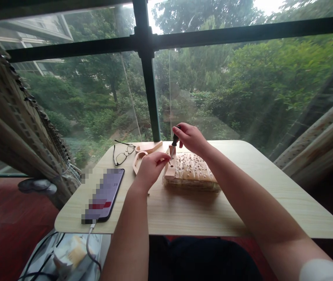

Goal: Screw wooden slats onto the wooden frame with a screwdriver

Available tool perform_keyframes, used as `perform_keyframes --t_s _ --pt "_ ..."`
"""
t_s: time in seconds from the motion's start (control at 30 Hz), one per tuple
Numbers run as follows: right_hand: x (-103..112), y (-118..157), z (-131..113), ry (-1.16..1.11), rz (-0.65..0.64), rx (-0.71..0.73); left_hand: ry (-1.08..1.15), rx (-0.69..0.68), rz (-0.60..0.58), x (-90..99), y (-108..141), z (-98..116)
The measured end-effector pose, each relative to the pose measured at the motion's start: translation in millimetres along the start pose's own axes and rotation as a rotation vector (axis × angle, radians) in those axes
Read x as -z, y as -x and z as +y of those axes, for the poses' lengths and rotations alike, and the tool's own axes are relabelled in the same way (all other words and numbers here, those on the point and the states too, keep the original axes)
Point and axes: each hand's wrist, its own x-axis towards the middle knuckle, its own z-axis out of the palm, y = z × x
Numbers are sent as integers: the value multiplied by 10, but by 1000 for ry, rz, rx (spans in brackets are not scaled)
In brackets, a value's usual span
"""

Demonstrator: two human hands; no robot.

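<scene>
A dark-handled screwdriver (175,137) stands nearly upright, my right hand (190,137) closed around its handle. Its shaft points down at a pale wooden piece with holes (170,171), which lies on the left end of a plastic-wrapped block (195,168) with a speckled top. To the left of the shaft, my left hand (154,166) pinches with thumb and forefinger close to the tip; what sits between those fingertips is too small to make out. The wrapped block rests on the light wooden table (195,218).
Curved wooden pieces (149,148) and eyeglasses (121,156) lie at the table's back left. A phone (108,199) with a charging cable (88,244) is at the left. The window stands behind the table, with curtains at both sides.
</scene>
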Motion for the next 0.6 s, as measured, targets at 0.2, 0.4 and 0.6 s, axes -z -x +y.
perform_keyframes --t_s 0.2,0.4,0.6 --pt "1 -7 -10 99 9 27 26 18 -81 -66 7 -28" --pt "83 40 -131 149 26 75 24 113 -95 -99 10 -70" --pt "144 111 -251 205 47 166 140 202 -138 -108 5 -102"
